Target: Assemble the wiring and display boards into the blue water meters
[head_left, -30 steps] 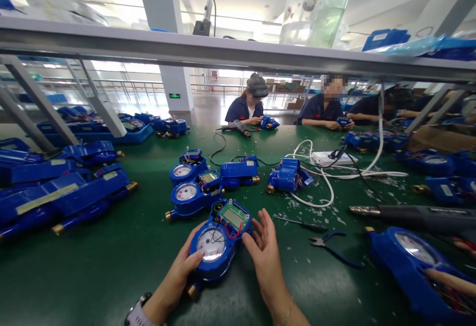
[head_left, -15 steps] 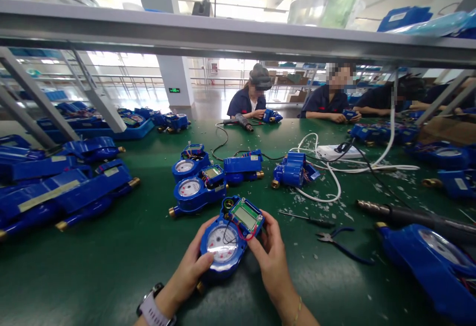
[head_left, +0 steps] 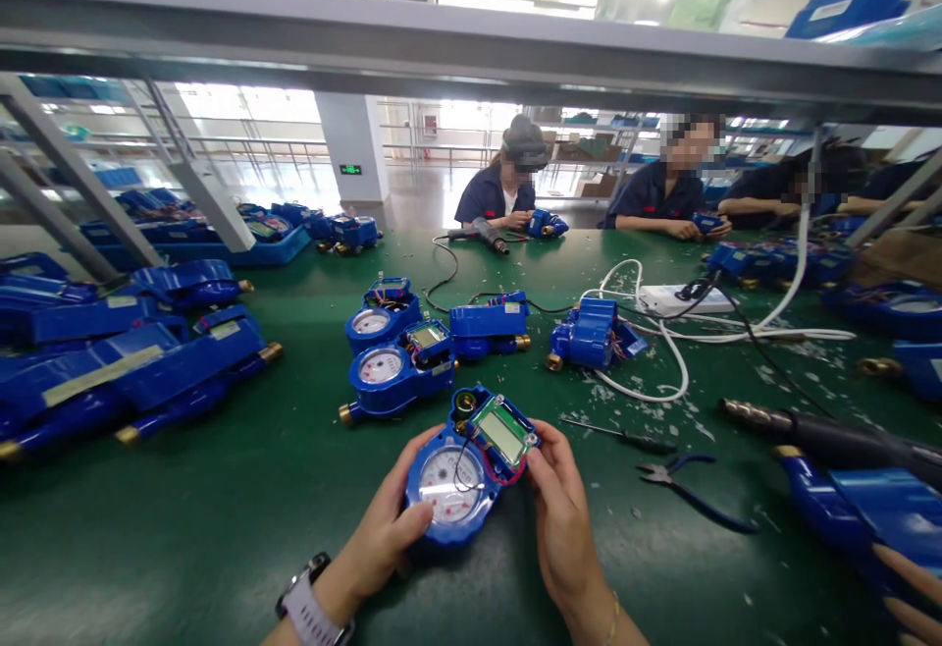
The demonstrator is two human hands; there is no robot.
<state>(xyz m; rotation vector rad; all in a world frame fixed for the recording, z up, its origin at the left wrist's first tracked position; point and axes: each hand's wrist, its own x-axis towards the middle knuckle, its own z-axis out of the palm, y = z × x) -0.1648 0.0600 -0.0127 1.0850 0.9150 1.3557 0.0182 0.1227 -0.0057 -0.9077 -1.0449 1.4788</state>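
I hold a blue water meter point(head_left: 460, 474) with a white dial and red and black wires just above the green table point(head_left: 221, 518). My left hand point(head_left: 387, 533), a watch on its wrist, grips the meter's left side with the thumb on the dial rim. My right hand point(head_left: 563, 518) is closed on the right side, fingers at the green circuit board with a display point(head_left: 502, 433) that sits tilted on the open top.
More blue meters point(head_left: 397, 366) stand behind, and blue covers point(head_left: 139, 361) are heaped at left. A screwdriver point(head_left: 618, 437), blue-handled pliers point(head_left: 688, 484) and a heat gun point(head_left: 831, 435) lie at right among white cables point(head_left: 662, 351). People in dark shirts work across the table.
The meter and both hands have shifted slightly to the right and up in view as my head moved. My right fingers have closed in on the circuit board.
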